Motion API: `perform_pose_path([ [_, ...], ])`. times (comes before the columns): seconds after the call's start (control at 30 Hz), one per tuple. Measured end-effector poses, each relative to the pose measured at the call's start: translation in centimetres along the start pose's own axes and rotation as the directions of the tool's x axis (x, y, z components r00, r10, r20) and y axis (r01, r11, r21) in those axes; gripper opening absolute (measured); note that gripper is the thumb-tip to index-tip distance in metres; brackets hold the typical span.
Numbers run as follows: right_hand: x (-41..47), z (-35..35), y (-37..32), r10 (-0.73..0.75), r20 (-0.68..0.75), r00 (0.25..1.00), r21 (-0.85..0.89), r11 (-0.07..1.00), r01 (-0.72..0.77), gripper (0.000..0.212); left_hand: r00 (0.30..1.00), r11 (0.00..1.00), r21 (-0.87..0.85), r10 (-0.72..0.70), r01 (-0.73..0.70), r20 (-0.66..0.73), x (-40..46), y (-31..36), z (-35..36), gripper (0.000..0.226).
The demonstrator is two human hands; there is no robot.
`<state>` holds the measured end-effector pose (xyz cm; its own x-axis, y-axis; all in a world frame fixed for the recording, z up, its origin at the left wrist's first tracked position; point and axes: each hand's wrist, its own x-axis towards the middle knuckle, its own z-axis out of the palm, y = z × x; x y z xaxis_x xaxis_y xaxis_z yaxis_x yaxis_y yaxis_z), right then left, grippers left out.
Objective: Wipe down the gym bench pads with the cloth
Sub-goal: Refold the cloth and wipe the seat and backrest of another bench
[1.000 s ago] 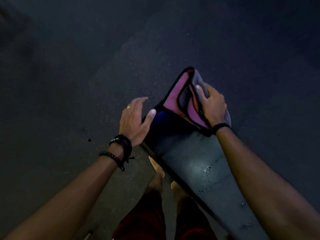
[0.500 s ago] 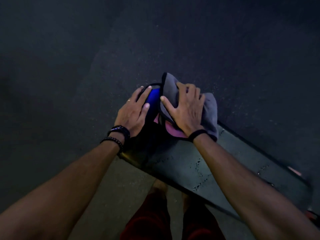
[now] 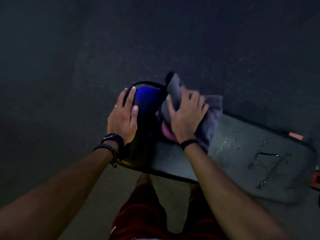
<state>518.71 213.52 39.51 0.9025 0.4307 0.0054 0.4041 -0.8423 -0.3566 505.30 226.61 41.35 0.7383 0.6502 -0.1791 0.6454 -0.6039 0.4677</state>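
left hand (image 3: 122,118) laid flat, fingers spread, over the rounded end of the bench pad (image 3: 233,158), at about 10 o'clock from the frame's centre; palm down, thumb tip resting by a blue glare on the pad's dark curve. gripping nothing, only pressing on the pad. dark bracelets (image 3: 111,144) around that wrist, a thin ring on one finger.

right hand (image 3: 186,116) just beside it, toward 3 o'clock, fingers splayed and pressed down onto the cloth (image 3: 210,122), bunching it against the pad. held under the palm and fingers rather than pinched, as far as the blur allows. a dark band around this wrist too.

cloth grey on the outside, pink on the inner fold showing below the palm at 7 o'clock of the hand; one corner sticking up at 12 o'clock, the rest spilling off toward 3 o'clock. lying on the near-end part of the pad, touching the hand and the pad surface.

bench pad running from the hands out toward 4 o'clock, grey and matte, edged in black, with wet streaks and droplets (image 3: 263,163) scattered across its far half. a small reddish part at the pad's far edge, too blurred to identify.

below, at 6 o'clock, dark red shorts (image 3: 143,213) and bare legs, standing on a dim floor (image 3: 69,66) speckled with light flecks.
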Motion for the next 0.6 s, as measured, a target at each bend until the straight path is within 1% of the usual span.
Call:
perform_pose_path([
  [0.03,-3.8,-0.7,0.1,-0.127,0.07,0.989,0.035,0.992,0.124,0.04,1.0,1.0,-0.004,0.002,-0.002,0.008,-0.1,0.0,-0.1,0.054],
  [0.07,-8.4,-1.3,1.3,-0.233,0.145,0.962,0.086,0.971,0.222,0.04,1.0,1.0,-0.007,0.001,-0.001,0.018,-0.2,0.0,-0.1,0.054],
  [0.1,-12.8,-2.1,3.1,-0.289,0.201,0.936,0.118,0.956,0.27,0.039,1.0,1.0,-0.007,0.003,-0.002,0.022,-0.2,0.0,-0.2,0.054],
  [0.13,-15.6,-2.8,5.2,-0.286,0.245,0.926,0.116,0.957,0.265,0.042,1.0,1.0,-0.005,0.009,-0.008,0.027,-0.1,0.0,-0.2,0.054],
  [0.17,-16.5,-3.0,7.4,-0.225,0.262,0.939,0.094,0.974,0.207,0.052,0.999,1.0,-0.004,0.02,-0.02,0.029,-0.1,-0.1,-0.1,0.054],
  [0.2,-15.5,-2.7,9.1,-0.088,0.224,0.971,0.04,0.996,0.081,0.063,0.999,0.999,0.004,0.032,-0.032,0.023,0.0,-0.2,-0.1,0.054],
  [0.23,-13.0,-2.2,10.1,0.115,0.133,0.985,-0.003,0.993,-0.115,0.069,0.999,0.999,0.014,0.035,-0.035,0.012,0.2,-0.3,-0.1,0.053],
  [0.27,-9.9,-1.7,10.4,0.358,0.007,0.934,-0.023,0.934,-0.357,0.07,0.999,0.999,0.022,0.037,-0.037,0.01,0.2,-0.3,-0.1,0.052],
  [0.3,-6.2,-1.0,10.2,0.545,-0.11,0.831,-0.034,0.834,-0.551,0.068,0.999,0.999,0.019,0.031,-0.031,0.01,0.3,-0.3,-0.1,0.052],
  [0.33,-3.0,-0.6,9.0,0.654,-0.147,0.742,-0.031,0.746,-0.665,0.063,1.0,0.999,0.016,0.028,-0.028,0.01,0.2,-0.4,0.0,0.052],
  [0.37,-1.2,-0.3,6.8,0.66,-0.163,0.733,-0.024,0.74,-0.672,0.057,0.999,0.999,0.02,0.033,-0.033,0.009,0.1,-0.4,0.0,0.053],
  [0.4,-1.3,0.1,4.1,0.588,-0.17,0.791,-0.017,0.8,-0.599,0.05,0.999,0.999,0.025,0.034,-0.034,0.009,0.1,-0.4,0.0,0.054],
  [0.43,-2.9,0.1,1.2,0.462,-0.156,0.873,-0.009,0.883,-0.469,0.044,0.999,0.999,0.025,0.032,-0.032,0.013,0.0,-0.4,-0.1,0.055],
  [0.47,-5.9,-0.2,-1.4,0.305,-0.093,0.948,0.011,0.952,-0.305,0.039,0.999,0.999,0.021,0.033,-0.034,0.019,0.0,-0.3,-0.2,0.056],
  [0.5,-9.8,-0.5,-2.9,0.137,-0.015,0.99,0.047,0.99,-0.136,0.037,0.999,0.999,0.02,0.039,-0.039,0.025,-0.1,-0.4,-0.2,0.057],
  [0.53,-13.5,-0.9,-3.2,0.011,0.053,0.999,0.085,0.996,-0.016,0.036,0.999,0.999,0.024,0.046,-0.047,0.023,-0.2,-0.4,-0.2,0.057],
  [0.57,-16.1,-1.2,-2.1,-0.062,0.073,0.995,0.118,0.992,0.053,0.035,0.999,0.998,0.027,0.048,-0.048,0.017,-0.1,-0.5,-0.2,0.056],
  [0.6,-17.3,-1.4,0.0,-0.069,0.077,0.995,0.132,0.99,0.058,0.034,0.999,0.999,0.023,0.041,-0.041,0.013,-0.1,-0.4,-0.2,0.056],
])
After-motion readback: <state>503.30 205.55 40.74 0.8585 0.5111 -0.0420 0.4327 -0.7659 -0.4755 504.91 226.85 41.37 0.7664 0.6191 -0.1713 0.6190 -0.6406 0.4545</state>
